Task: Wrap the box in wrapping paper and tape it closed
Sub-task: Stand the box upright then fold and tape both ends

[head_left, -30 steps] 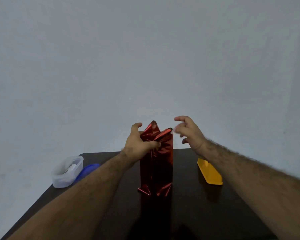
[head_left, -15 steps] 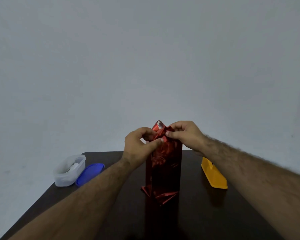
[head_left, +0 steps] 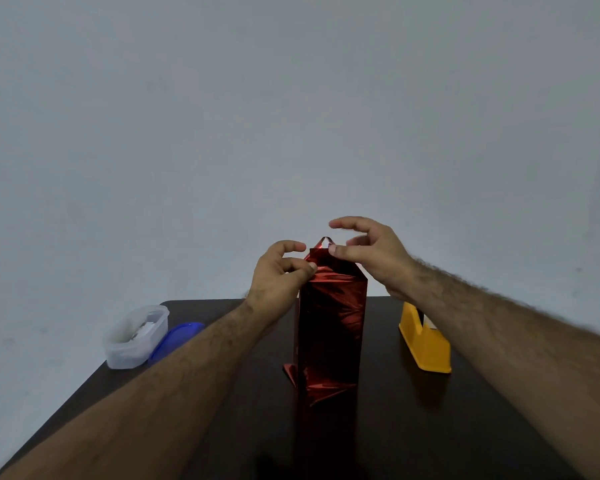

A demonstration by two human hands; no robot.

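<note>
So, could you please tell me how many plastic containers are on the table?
1: a clear plastic container stands at the table's far left corner, its blue lid lying beside it. Others may be hidden behind the arms.

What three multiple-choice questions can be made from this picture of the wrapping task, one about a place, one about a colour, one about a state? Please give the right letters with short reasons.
1. Where does the yellow tape dispenser stand?
A. To the right of the wrapped box
B. To the left of the wrapped box
C. On top of the clear container

2. What colour is the wrapping paper on the box?
A. Green
B. Shiny red
C. White

3. How is the box placed?
A. Lying flat on the table
B. Lifted off the table
C. Standing upright on the table

Answers:
1. A: the dispenser is on the right, by the right forearm, while the clear container and blue lid are on the left.
2. B: the paper is metallic red.
3. C: the tall box stands on end, with the left hand and right hand at its top folds.
</note>
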